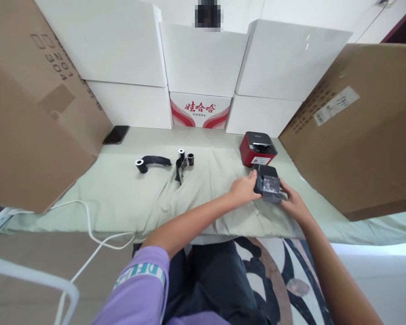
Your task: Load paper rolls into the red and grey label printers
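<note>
My left hand grips the left side of a small black boxy device, thumb near its top edge. My right hand closes on its right side, by a dark grey printed strip that hangs over the front. What the device is, I cannot tell. Right behind it stands a red and black label printer with a white sticker on its front. Left of my hands, a black ribbon roll trails a loose tail, and several small rolls with black ribbon stand close together.
A black phone lies at the back left. Large cardboard boxes flank the green cloth, one at left and one at right. White boxes wall the back. White cable hangs over the front left edge.
</note>
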{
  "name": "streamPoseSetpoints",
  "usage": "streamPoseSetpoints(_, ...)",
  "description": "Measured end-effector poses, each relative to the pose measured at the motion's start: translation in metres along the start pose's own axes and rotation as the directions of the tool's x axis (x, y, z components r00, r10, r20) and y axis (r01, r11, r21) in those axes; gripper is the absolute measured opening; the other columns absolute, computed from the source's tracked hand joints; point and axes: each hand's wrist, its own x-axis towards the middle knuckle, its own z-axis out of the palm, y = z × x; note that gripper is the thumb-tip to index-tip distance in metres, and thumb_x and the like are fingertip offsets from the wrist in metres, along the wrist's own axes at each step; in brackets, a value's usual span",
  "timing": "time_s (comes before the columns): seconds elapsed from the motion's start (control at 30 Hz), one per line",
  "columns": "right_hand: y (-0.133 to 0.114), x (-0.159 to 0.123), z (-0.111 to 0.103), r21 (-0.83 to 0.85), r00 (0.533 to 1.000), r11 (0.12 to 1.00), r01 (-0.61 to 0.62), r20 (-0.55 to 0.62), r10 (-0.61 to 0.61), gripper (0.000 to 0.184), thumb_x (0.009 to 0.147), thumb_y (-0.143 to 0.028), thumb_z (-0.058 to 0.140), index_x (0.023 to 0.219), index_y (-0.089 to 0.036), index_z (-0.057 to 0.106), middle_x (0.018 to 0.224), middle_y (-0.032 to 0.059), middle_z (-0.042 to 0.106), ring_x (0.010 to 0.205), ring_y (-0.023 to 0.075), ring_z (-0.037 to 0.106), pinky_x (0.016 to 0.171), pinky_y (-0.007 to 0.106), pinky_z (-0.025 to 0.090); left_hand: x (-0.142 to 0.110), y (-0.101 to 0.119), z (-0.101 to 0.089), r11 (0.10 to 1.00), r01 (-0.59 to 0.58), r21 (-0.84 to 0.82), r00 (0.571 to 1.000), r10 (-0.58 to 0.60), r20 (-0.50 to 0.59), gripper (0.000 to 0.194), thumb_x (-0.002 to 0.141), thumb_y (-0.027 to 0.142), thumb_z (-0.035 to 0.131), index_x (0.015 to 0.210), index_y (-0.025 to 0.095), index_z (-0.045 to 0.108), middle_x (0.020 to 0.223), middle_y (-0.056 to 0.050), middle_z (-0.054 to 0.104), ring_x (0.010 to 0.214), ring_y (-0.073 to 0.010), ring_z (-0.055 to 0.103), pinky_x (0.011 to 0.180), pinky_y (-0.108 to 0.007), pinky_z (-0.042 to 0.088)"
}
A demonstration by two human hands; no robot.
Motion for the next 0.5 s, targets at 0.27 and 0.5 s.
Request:
streamPoseSetpoints(0.27, 0.049, 0.008, -0.052, -0.163, 0.998, 0.986, -0.034, 0.049, 0.043, 0.097, 0.075, -0.046, 0.079, 0.164, -0.026, 0.044, 0.163, 0.009, 0.05, 0.153, 0.0403, 0.045, 0.128, 0.059, 0.034, 0.036, 0.025, 0.043, 1.0, 0.019, -0.002, 1.0, -0.019, -0.005, 0.102, 0.087, 0.051, 0.078, 0.167, 0.011, 0.029, 0.166, -0.021, 0.045, 0.132, -0.0377, 0.066, 0.106, -0.046, 0.058)
streamPoseSetpoints(0.5, 0.037, 0.056, -0.093, -0.054, 0.997, 0.997, -0.055, 0.049, 0.058, 0.073, 0.077, -0.043, 0.078, 0.148, -0.037, 0.062, 0.155, 0.0092, 0.059, 0.151, 0.0392, 0.048, 0.131, 0.061, 0.028, 0.055, -0.029, -0.019, 0.947, 0.089, -0.31, 0.931, -0.189, -0.311, 0.042, 0.099, 0.039, 0.063, 0.138, 0.024, 0.068, 0.135, -0.008, 0.075, 0.126, -0.0252, 0.071, 0.109, -0.035, 0.053)
